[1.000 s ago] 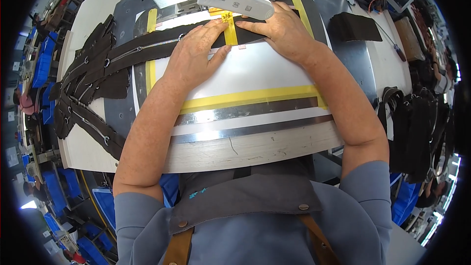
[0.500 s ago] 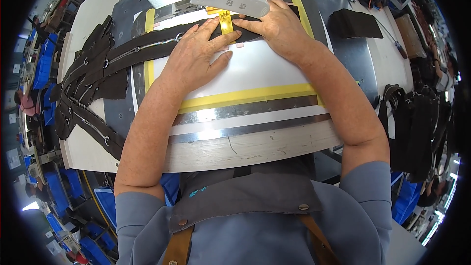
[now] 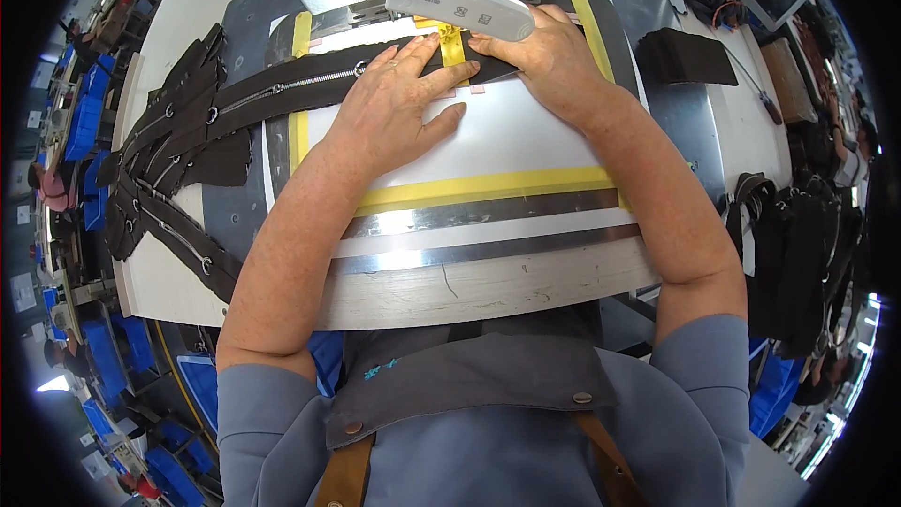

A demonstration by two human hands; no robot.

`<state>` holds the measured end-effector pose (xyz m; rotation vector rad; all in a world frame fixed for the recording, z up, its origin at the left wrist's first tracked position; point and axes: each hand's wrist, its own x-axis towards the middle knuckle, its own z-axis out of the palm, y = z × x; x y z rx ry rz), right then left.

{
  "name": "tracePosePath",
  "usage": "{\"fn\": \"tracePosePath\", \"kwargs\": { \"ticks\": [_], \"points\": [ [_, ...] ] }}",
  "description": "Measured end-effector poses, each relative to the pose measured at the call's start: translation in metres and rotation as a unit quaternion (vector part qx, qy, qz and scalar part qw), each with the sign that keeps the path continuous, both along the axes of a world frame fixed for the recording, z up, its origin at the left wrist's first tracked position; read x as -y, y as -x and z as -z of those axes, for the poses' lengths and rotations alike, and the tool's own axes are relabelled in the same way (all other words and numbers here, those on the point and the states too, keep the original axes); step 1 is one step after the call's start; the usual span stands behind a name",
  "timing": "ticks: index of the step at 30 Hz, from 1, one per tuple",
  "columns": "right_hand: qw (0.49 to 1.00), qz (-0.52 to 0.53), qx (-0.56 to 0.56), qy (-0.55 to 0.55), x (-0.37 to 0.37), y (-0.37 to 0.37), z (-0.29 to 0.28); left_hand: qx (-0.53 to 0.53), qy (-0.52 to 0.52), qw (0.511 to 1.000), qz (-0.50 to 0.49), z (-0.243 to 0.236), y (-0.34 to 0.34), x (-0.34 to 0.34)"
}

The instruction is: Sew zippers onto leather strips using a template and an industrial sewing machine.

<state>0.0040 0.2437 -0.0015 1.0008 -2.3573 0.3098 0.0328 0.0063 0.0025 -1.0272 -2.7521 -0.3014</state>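
Fingers spread, the left hand [image 3: 392, 103] rests on the dark zippered fabric strip [image 3: 314, 84]; the right hand [image 3: 563, 64], thumb wide, touches its right end.

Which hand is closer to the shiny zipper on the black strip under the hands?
Left. The left hand rests on the black strip, just right of the zipper; the right hand is farther right.

White housing [image 3: 460, 4]: small printed line, two symbols. Grey apron [image 3: 488, 378]: turquoise mark, unreadable.
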Motion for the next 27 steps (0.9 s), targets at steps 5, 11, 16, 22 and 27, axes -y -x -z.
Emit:
{"fn": "tracePosePath", "kwargs": {
  "ticks": [5, 11, 16, 22, 27],
  "points": [
    [1.000, -0.005, 0.001, -0.027, 0.001, 0.001, -0.005, 0.002, -0.021, 1.000, 0.008, 0.002, 0.001, 0.001],
    [0.998, 0.025, 0.049, -0.033, -0.001, 0.007, 0.000, -0.003, -0.020, 1.000, 0.006, 0.004, 0.005, 0.001],
    [0.999, 0.010, 0.030, -0.030, -0.001, 0.006, -0.001, -0.005, -0.020, 1.000, 0.016, 0.004, 0.003, 0.002],
    [0.998, 0.019, 0.044, -0.043, -0.002, 0.011, -0.002, 0.004, -0.019, 1.000, 0.013, 0.002, 0.012, 0.000],
    [0.993, 0.078, 0.088, -0.002, 0.009, 0.009, -0.016, 0.036, -0.004, 0.999, -0.009, 0.004, 0.021, 0.002]
  ]
}}
